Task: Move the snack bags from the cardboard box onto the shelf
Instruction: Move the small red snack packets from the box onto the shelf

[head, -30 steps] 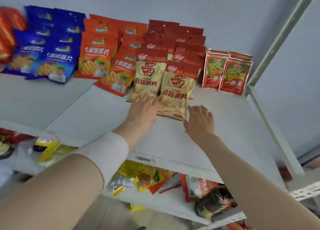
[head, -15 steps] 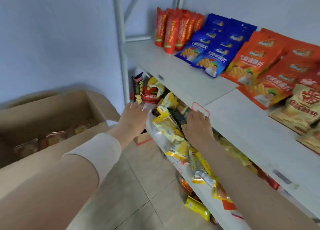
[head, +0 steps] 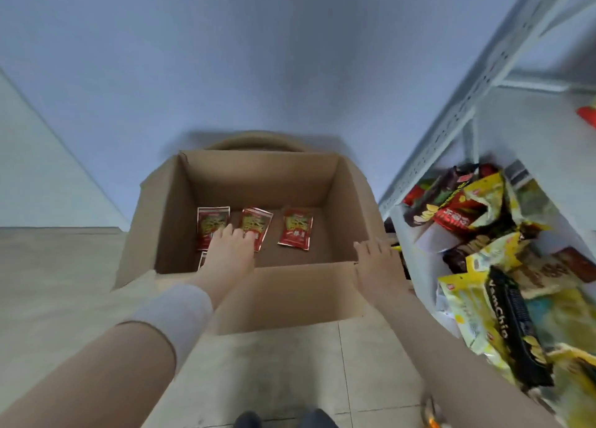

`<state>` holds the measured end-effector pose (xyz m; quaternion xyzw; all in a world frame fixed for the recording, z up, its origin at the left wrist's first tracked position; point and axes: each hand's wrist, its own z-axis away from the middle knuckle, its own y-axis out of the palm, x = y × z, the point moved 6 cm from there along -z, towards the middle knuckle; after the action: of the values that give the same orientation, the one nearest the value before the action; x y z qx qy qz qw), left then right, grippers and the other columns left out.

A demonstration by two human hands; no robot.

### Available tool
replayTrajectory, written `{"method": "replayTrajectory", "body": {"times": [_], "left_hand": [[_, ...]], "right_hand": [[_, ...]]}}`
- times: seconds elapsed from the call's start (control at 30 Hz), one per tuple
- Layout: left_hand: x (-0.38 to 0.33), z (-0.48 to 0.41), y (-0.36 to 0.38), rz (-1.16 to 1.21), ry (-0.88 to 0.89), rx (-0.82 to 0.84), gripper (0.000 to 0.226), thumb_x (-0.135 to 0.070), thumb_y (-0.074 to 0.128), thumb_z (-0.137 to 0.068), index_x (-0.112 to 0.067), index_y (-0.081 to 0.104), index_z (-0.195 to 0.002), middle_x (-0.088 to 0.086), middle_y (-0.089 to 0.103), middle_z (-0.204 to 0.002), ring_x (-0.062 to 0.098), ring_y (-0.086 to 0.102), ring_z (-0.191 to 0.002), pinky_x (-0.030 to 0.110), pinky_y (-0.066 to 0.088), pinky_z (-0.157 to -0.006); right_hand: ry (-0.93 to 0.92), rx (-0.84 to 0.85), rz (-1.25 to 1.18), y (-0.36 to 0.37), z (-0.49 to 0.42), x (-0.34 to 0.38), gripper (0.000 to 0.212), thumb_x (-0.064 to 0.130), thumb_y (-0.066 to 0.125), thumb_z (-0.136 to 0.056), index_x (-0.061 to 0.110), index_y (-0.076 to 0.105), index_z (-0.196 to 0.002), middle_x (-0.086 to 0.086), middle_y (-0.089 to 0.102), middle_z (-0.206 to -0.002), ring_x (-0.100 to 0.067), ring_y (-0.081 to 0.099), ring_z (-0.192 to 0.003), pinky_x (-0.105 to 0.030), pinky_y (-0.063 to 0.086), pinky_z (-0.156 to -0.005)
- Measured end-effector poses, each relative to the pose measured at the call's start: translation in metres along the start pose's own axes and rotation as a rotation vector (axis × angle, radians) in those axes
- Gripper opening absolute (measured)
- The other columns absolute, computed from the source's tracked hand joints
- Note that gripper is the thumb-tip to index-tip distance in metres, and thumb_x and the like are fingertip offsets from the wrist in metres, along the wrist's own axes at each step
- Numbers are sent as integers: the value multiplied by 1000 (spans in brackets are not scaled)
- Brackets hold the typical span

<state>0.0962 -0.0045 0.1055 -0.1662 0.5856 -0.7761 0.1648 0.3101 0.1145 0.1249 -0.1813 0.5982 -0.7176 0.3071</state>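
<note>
An open cardboard box (head: 290, 295) stands on the floor in front of me. Several small red snack bags lie flat on its bottom: one at the left (head: 211, 223), one in the middle (head: 256, 223), one at the right (head: 296, 229). A further bag's corner (head: 202, 260) shows under my left wrist. My left hand (head: 230, 250) reaches into the box with fingers spread, its fingertips over the left and middle bags. My right hand (head: 377, 260) hovers open at the box's near right corner and holds nothing. The white metal shelf (head: 532, 131) stands to the right.
The lower shelf at the right is heaped with yellow and dark snack bags (head: 490, 266). A perforated shelf post (head: 451, 131) rises beside the box. A blue wall stands behind the box, and tiled floor (head: 290, 379) lies at my feet.
My view has swung from the upper shelf, left and down to the box on the floor. Both hands left the shelf; the left one now reaches inside the box.
</note>
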Motion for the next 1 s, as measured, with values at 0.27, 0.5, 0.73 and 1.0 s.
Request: {"method": "replayTrajectory", "body": {"times": [0.27,0.5,0.73,1.0], "left_hand": [[36,-99,78,126,-172,156,43,-35,49,-92,-16,44,-130,7,53,-132,26,44,-126,37,34,-104],[42,-172,152,293,-304,294,44,-34,53,-91,-15,42,-129,7,52,-131,27,45,-124,37,36,-103],[65,-278,261,752,-674,297,63,-32,66,-84,-8,37,-134,17,48,-130,33,47,-122,43,40,-102],[84,-328,329,698,-840,182,81,-42,79,-68,-10,39,-130,16,39,-138,34,36,-130,47,35,-105]], "right_hand": [[-92,152,6,59,-147,11,51,38,37,-97,15,31,-142,-5,39,-146,-25,26,-139,-38,26,-110],[-180,354,3,147,-224,36,52,39,39,-97,15,34,-142,-7,39,-146,-24,31,-137,-38,29,-110],[94,461,-284,265,-302,56,52,46,48,-91,16,40,-134,-6,49,-133,-24,47,-123,-37,42,-100],[653,390,-628,335,-348,53,88,44,73,-74,9,25,-139,-19,34,-138,-36,36,-128,-47,38,-98]]}}
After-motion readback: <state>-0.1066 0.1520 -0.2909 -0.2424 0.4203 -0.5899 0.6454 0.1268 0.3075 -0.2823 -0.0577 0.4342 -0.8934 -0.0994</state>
